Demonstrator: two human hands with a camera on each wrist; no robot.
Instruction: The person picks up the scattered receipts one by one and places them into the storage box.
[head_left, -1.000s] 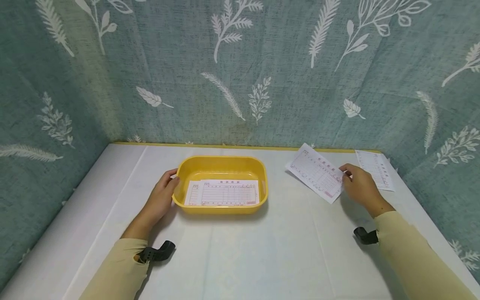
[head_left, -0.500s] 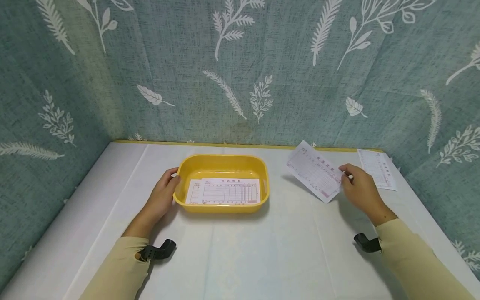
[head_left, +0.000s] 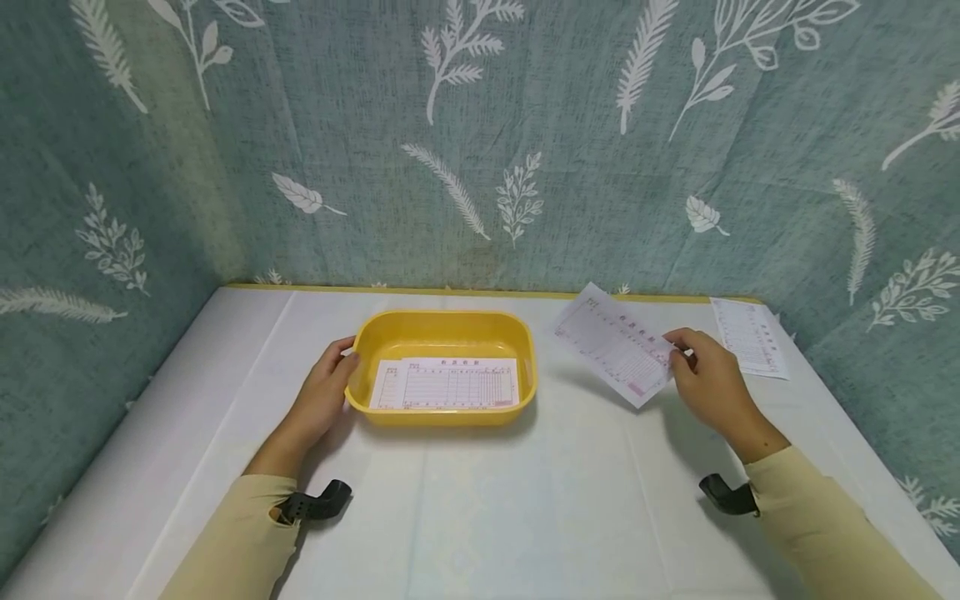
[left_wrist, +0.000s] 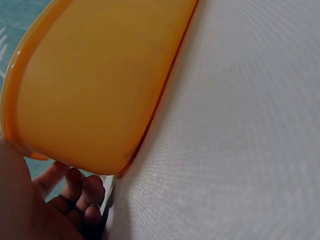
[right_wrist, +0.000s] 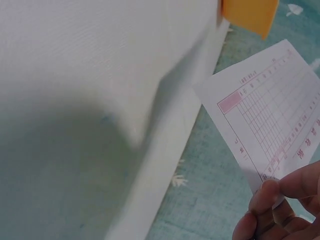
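My left hand (head_left: 324, 390) grips the left end of a yellow plastic basin (head_left: 442, 419), thumb at the rim and fingers along the outside wall. In the left wrist view, fingers (left_wrist: 92, 190) curl below the basin's end. Printed paper forms (head_left: 461, 385) with red ruled tables lie overlapping inside it. On the right, my right hand (head_left: 712, 383) pinches one corner of another printed form (head_left: 611, 342). That sheet hangs tilted above the table, casting a shadow, between the basin and my hand. The right wrist view shows the thumb and fingers pinching the sheet (right_wrist: 275, 105).
One more printed form (head_left: 750, 337) lies at the table's back right corner, behind my right hand. The white-covered table (head_left: 480, 517) meets a green leaf-patterned cloth (head_left: 465, 167) at the back and both sides. A black camera mount (head_left: 318, 502) sits on each wrist.
The right hand has lifted its form a little and carried it left, toward the basin. The left hand and the basin stay where they were.
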